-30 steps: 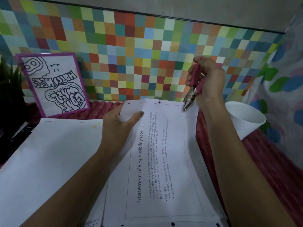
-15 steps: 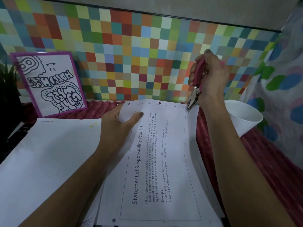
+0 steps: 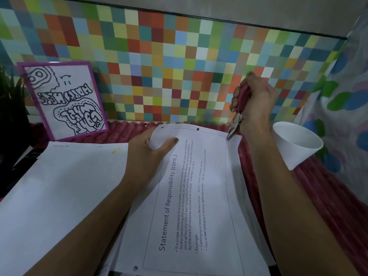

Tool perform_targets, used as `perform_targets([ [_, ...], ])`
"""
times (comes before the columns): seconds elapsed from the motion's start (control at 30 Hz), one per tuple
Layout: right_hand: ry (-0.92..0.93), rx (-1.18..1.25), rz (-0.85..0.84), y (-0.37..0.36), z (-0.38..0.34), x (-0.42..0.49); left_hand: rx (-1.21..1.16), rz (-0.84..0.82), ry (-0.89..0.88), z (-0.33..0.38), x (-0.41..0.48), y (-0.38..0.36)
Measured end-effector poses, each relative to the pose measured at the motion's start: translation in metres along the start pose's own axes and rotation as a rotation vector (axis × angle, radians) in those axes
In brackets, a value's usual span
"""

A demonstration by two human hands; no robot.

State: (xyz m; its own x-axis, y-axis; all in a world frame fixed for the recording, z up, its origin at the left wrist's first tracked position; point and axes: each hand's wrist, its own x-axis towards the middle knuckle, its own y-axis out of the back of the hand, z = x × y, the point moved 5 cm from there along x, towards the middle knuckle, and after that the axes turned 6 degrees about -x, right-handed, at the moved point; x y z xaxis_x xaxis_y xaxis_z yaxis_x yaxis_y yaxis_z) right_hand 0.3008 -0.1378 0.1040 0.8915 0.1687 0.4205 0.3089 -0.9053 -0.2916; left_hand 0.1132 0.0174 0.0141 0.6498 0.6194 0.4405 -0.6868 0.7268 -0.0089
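Left hand (image 3: 147,154) pinches the white printed paper sheet (image 3: 199,196) by its curled far corner. Right hand (image 3: 256,100), squeezing the pink-handled metal hole punch (image 3: 237,118), has dipped a bit. The nose now meets the sheet's edge just below it, so I'd guess the next hole's coming.

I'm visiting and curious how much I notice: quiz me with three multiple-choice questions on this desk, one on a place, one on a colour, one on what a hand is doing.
1. Where is the white cup? A. right of the printed sheet B. on the sheet C. under the sheet
2. What colour are the hole punch handles? A. blue B. pink C. black
3. What is the left hand doing? A. hanging idle B. holding the cup C. gripping the sheet's far corner
Answers: A, it stands off the sheet's right edge; B, pink shows in the right hand; C, its thumb lies over the curled corner.
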Motion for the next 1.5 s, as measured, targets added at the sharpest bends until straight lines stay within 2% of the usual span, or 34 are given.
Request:
perform_targets([
  [0.2, -0.081, 0.16, -0.236, -0.002, -0.001, 0.005, -0.012, 0.045, 0.036, -0.002, 0.001, 0.001],
  [0.3, -0.084, 0.175, -0.353, -0.006, -0.005, 0.004, 0.059, 0.078, 0.035, -0.003, 0.001, 0.004],
  [0.47, -0.112, 0.196, -0.448, -0.005, -0.01, 0.003, 0.034, 0.106, 0.1, -0.01, 0.003, 0.007],
  [0.53, -0.128, 0.188, -0.389, -0.003, -0.011, 0.004, 0.047, 0.102, 0.084, -0.008, 0.003, 0.006],
  [0.6, -0.161, 0.143, -0.225, 0.002, -0.007, 0.008, 0.062, 0.092, 0.06, -0.005, 0.002, 0.004],
  [0.7, -0.231, -0.131, 0.053, 0.006, 0.001, 0.017, 0.105, 0.073, 0.015, 0.001, 0.0, 0.0],
  [0.77, -0.218, -0.272, 0.103, 0.0, 0.003, 0.016, 0.129, 0.065, -0.021, 0.005, -0.002, -0.004],
  [0.83, -0.136, -0.325, 0.046, -0.009, 0.0, 0.008, 0.15, 0.067, -0.058, 0.009, -0.004, -0.006],
  [0.93, -0.068, -0.334, -0.17, -0.022, -0.01, -0.003, 0.192, 0.078, -0.071, 0.009, -0.003, -0.005],
  [1.03, -0.11, -0.23, -0.382, -0.025, -0.021, -0.006, 0.226, 0.078, -0.046, 0.003, -0.001, -0.003],
  [1.1, -0.147, -0.125, -0.436, -0.022, -0.028, -0.005, 0.207, 0.084, -0.017, -0.002, 0.0, 0.0],
  [1.17, -0.18, 0.002, -0.361, -0.015, -0.032, -0.002, 0.178, 0.095, -0.002, -0.003, 0.001, 0.002],
  [1.23, -0.252, 0.107, -0.149, -0.001, -0.026, 0.006, 0.128, 0.093, 0.019, -0.002, 0.001, 0.002],
  [1.33, -0.359, 0.075, 0.098, 0.013, -0.009, 0.013, 0.078, 0.072, 0.017, 0.001, 0.001, 0.0],
  [1.4, -0.366, 0.015, 0.149, 0.017, -0.004, 0.014, 0.071, 0.055, -0.005, 0.004, 0.0, -0.004],
  [1.5, -0.304, -0.078, 0.044, 0.01, -0.003, 0.013, 0.047, 0.022, -0.011, 0.008, -0.003, -0.009],
])
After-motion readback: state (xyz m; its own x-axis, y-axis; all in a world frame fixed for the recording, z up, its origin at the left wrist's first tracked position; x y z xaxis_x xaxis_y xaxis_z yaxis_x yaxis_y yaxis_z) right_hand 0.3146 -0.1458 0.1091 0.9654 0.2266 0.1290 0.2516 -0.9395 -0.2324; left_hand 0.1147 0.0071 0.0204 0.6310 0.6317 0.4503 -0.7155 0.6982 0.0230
